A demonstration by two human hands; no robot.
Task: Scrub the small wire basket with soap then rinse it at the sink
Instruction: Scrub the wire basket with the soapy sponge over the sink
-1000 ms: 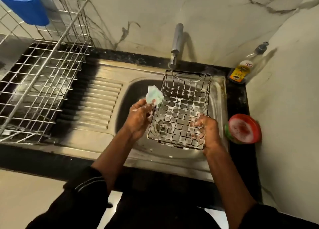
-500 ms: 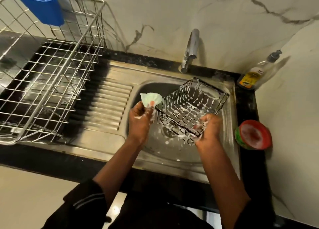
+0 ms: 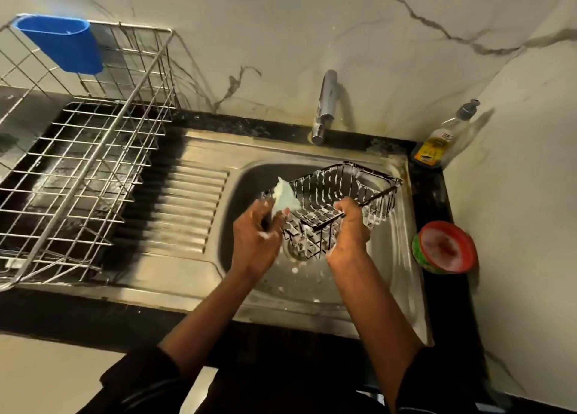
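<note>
Your right hand (image 3: 349,232) grips the near rim of the small wire basket (image 3: 343,191), tilted and sudsy over the sink (image 3: 396,257) bowl, while your left hand (image 3: 256,238) at its 9 o'clock pinches a pale scrub pad (image 3: 284,196) against its corner, the tap (image 3: 324,107) at 12 o'clock.

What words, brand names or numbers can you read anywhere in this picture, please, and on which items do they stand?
Pump bottle, yellow label with a small white patch: there is print, but it is too blurred to read.
Red tub: no text shows.
Blue holder: no text shows.
No text in the picture can be read.
</note>
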